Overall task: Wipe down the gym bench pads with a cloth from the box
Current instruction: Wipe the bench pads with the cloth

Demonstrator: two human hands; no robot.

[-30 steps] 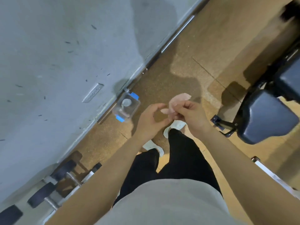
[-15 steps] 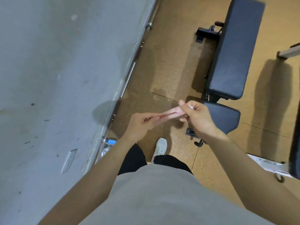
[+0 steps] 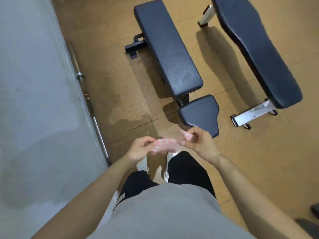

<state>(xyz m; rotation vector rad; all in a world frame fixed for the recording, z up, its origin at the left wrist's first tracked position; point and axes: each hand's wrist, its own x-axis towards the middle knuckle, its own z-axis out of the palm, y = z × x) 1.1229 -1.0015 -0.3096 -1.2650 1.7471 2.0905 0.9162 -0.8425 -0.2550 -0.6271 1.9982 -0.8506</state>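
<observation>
Looking down through the head camera, you have the small pink-and-white checked cloth [image 3: 164, 146] stretched between both hands in front of your waist, above your white shoes [image 3: 156, 165]. Your left hand [image 3: 140, 150] pinches its 9 o'clock end with curled fingers; your right hand [image 3: 201, 144] pinches the 3 o'clock end between thumb and fingertips. That cloth looks thin, limp and very light, so it will bunch and slip; judge it best spread flat and pressed under a palm rather than held by a corner. At 12 o'clock lies the long dark navy padded bench back [image 3: 166, 47], with its short seat pad [image 3: 200, 112] just beyond your right hand. A second dark padded bench on a white frame [image 3: 255, 47] sits at 2 o'clock. No pad is touched yet.
</observation>
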